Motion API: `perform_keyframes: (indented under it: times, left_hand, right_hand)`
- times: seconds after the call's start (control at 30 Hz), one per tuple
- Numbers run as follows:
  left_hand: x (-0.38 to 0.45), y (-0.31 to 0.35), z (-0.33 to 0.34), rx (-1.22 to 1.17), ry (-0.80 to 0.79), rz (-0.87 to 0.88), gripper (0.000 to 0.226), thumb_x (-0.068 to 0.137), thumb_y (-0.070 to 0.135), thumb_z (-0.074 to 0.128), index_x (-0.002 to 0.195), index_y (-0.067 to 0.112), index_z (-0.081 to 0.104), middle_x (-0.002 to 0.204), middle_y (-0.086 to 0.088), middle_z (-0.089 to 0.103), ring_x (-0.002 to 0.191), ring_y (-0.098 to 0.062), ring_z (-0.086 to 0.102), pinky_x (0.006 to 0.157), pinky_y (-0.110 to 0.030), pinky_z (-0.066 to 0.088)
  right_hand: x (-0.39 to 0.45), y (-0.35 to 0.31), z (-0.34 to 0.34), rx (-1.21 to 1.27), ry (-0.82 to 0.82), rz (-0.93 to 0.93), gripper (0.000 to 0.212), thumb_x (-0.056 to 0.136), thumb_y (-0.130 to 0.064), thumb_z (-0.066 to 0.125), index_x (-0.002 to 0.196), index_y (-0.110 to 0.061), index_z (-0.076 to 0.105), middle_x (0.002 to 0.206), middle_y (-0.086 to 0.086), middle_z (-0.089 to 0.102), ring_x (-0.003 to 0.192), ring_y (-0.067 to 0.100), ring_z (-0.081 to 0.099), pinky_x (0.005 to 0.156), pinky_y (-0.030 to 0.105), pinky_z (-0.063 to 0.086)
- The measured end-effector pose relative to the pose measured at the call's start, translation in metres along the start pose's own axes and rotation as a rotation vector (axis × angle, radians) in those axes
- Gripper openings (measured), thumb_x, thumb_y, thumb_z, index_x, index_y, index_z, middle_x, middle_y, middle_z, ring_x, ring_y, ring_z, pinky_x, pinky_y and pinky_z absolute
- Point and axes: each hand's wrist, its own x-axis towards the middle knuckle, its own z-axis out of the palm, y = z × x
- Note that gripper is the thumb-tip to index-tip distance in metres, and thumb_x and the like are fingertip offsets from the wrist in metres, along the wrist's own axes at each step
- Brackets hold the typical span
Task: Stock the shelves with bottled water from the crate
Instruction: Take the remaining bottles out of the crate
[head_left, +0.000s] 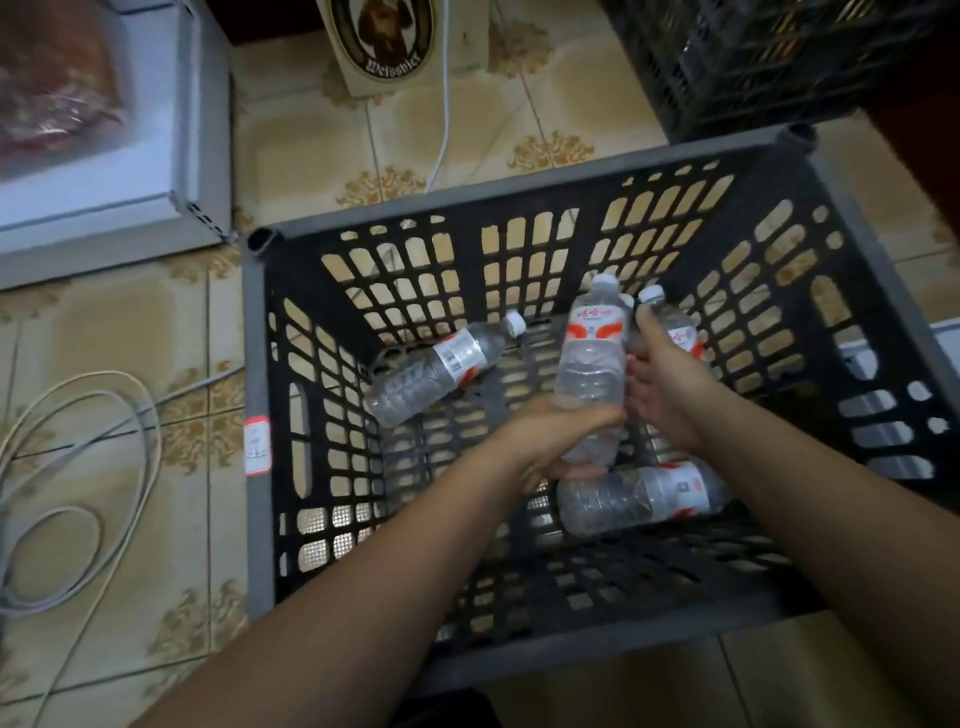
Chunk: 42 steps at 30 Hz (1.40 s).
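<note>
Crate (519, 218): black lattice walls, grey rim, on tiled floor (130, 338); mouth unobstructed above.
Left hand (550, 436): inside crate, grip curled round lower body of upright bottle (592, 364), lifted off crate bottom.
Right hand (665, 384): just right of upright bottle, grip round second bottle (675, 327), mostly hidden behind the hand.
Loose bottles: left bottle (441, 369) lying toward crate's far-left corner; near bottle (639, 496) lying under right forearm.
Labels: red-white bands, script unreadable; barcode on left bottle.
Crate sticker (258, 447): white, red-edged, on crate's left rim; unreadable.
Sign (384, 39): beyond crate, gothic lettering, roughly "Weissbier".
Cable (78, 467): coiled left of crate.
</note>
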Motion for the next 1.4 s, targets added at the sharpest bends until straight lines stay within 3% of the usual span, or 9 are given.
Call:
perform_keyframes:
  times: [0.13,0.4,0.53,0.67,0.93,1.07,1.2,1.3,1.4]
  left_hand:
    - [-0.036,0.012,0.008,0.167,-0.033,0.2,0.023,0.083,0.01,0.072,0.101,0.023,0.065,0.1,-0.007,0.071,0.083,-0.015,0.068,0.069,-0.032,0.061]
    - [-0.146,0.05,0.017,0.245,-0.048,0.393,0.031,0.085,0.052,0.065,0.11,0.036,0.059,0.106,0.005,0.072,0.098,-0.014,0.07,0.095,-0.041,0.053]
    - [-0.214,0.087,0.037,0.267,-0.03,0.534,0.065,0.074,0.071,0.064,0.122,0.027,0.06,0.111,0.002,0.073,0.101,-0.018,0.07,0.099,-0.046,0.05]
    - [-0.292,0.118,0.074,0.303,-0.08,0.725,0.043,0.086,0.055,0.06,0.119,0.027,0.062,0.108,0.004,0.073,0.099,-0.014,0.07,0.092,-0.034,0.052]
    - [-0.4,0.141,0.16,0.331,-0.148,0.965,0.039,0.088,0.048,0.06,0.119,0.025,0.062,0.108,0.002,0.073,0.099,-0.014,0.07,0.087,-0.029,0.054]
    - [-0.445,0.147,0.215,0.384,-0.182,1.06,0.044,0.083,0.05,0.061,0.118,0.023,0.062,0.106,0.0,0.074,0.097,-0.014,0.071,0.09,-0.033,0.055]
    - [-0.478,0.151,0.284,0.45,-0.262,1.136,0.039,0.086,0.05,0.06,0.117,0.027,0.062,0.102,0.009,0.074,0.091,-0.005,0.071,0.073,-0.017,0.053]
    - [-0.495,0.154,0.341,0.539,-0.318,1.188,0.047,0.078,0.062,0.06,0.115,0.032,0.061,0.105,0.013,0.073,0.093,-0.004,0.07,0.081,-0.024,0.054]
    - [-0.502,0.149,0.394,0.618,-0.38,1.202,0.053,0.073,0.069,0.06,0.117,0.038,0.058,0.11,0.017,0.069,0.1,-0.004,0.066,0.087,-0.029,0.053]
  right_hand:
    - [-0.016,-0.033,0.005,0.162,-0.035,-0.083,0.056,0.084,-0.055,0.065,0.121,-0.013,0.061,0.106,0.011,0.073,0.09,0.024,0.074,0.073,0.04,0.059]
    - [-0.135,-0.096,0.003,-0.137,-0.024,-0.369,0.055,0.084,-0.058,0.064,0.111,-0.01,0.068,0.099,0.01,0.076,0.092,0.026,0.072,0.085,0.039,0.055]
    - [-0.239,-0.137,-0.006,-0.146,-0.016,-0.575,0.049,0.087,-0.052,0.063,0.116,-0.013,0.065,0.103,0.007,0.075,0.094,0.023,0.072,0.074,0.031,0.054]
    - [-0.35,-0.166,-0.025,-0.172,-0.012,-0.761,0.044,0.087,-0.052,0.064,0.117,-0.021,0.063,0.105,0.0,0.075,0.092,0.016,0.073,0.076,0.031,0.056]
    - [-0.517,-0.183,-0.082,-0.286,0.038,-0.962,0.03,0.087,-0.04,0.069,0.114,-0.037,0.056,0.106,-0.006,0.072,0.094,0.013,0.071,0.081,0.037,0.059]
    - [-0.588,-0.178,-0.123,-0.285,0.094,-0.986,0.046,0.083,-0.039,0.075,0.12,-0.039,0.048,0.114,-0.003,0.067,0.097,0.019,0.069,0.078,0.037,0.061]
    - [-0.646,-0.164,-0.172,-0.21,0.245,-1.042,0.078,0.079,-0.037,0.078,0.141,-0.037,0.031,0.123,-0.001,0.062,0.103,0.02,0.066,0.068,0.031,0.06]
    - [-0.688,-0.153,-0.219,-0.136,0.363,-1.092,0.068,0.082,-0.03,0.078,0.136,-0.032,0.036,0.119,0.003,0.065,0.101,0.023,0.068,0.08,0.042,0.06]
    - [-0.727,-0.138,-0.267,-0.141,0.473,-1.116,0.065,0.083,-0.028,0.076,0.134,-0.029,0.037,0.116,0.003,0.066,0.098,0.02,0.069,0.074,0.036,0.06]
